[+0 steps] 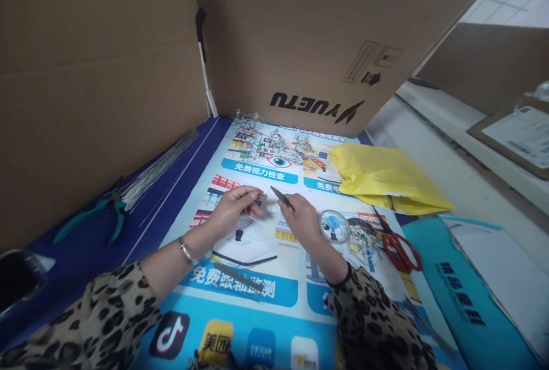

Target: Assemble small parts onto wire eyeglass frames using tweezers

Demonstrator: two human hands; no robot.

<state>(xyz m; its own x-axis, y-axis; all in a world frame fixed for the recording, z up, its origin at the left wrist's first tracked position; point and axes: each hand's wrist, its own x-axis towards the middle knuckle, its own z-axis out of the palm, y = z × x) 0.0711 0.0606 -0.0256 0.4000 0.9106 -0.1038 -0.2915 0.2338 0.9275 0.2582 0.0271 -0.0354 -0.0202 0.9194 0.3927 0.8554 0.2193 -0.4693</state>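
Observation:
My left hand [240, 207] is closed in a pinch on a thin wire, whose fine end shows faintly at the fingertips; its details are too small to make out. In my right hand [302, 221] are needle-nose pliers [281, 195] with dark jaws and a bit of yellow on the handle. The jaws point up and left, toward the left fingertips, a small gap away. Both hands are over a printed poster sheet [274, 250]. Right of my right hand is a round clear spool or dish [334, 226] with a blue centre.
Cardboard panels [240, 44] wall the back and left. Left lie teal-handled pliers [114, 210] and a bundle of silvery wires [160, 164]. Right are red-handled scissors [398, 250], a yellow bag [386, 175] and a teal folder [463, 284]. Small beaded wire pieces [278, 144] lie at the back.

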